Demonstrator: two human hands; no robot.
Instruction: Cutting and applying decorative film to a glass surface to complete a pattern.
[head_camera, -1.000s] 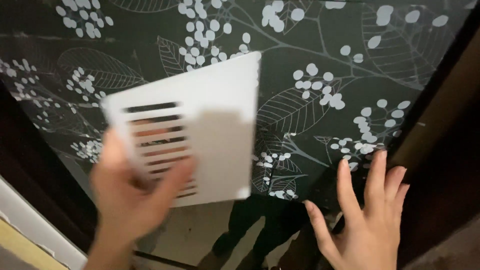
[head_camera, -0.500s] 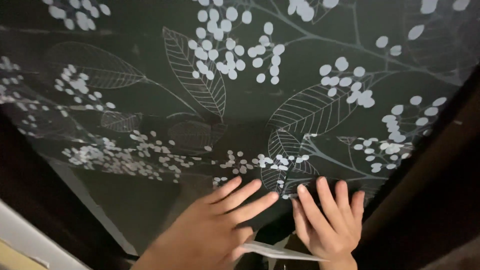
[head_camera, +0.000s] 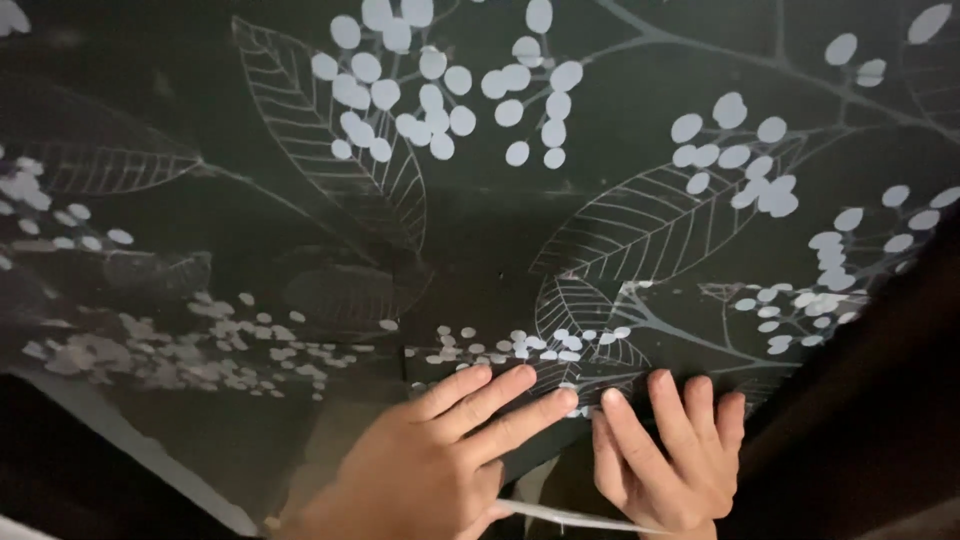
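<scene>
Hands flat on dark patterned film (head_camera: 560, 230) with white leaves and berry clusters. Left hand (head_camera: 440, 450) open, fingers spread, pressing the film's lower part. Right hand (head_camera: 670, 450) just beside it, fingers up on the film too. White thin sheet (head_camera: 570, 517) edge-on just below both hands; can't tell which hand grips it. Film spreads above and to both sides.

Glossy, smooth patterned film (head_camera: 600, 230) on reflective glass, w/ thin white sheet (head_camera: 580, 517), prob. paper.
</scene>
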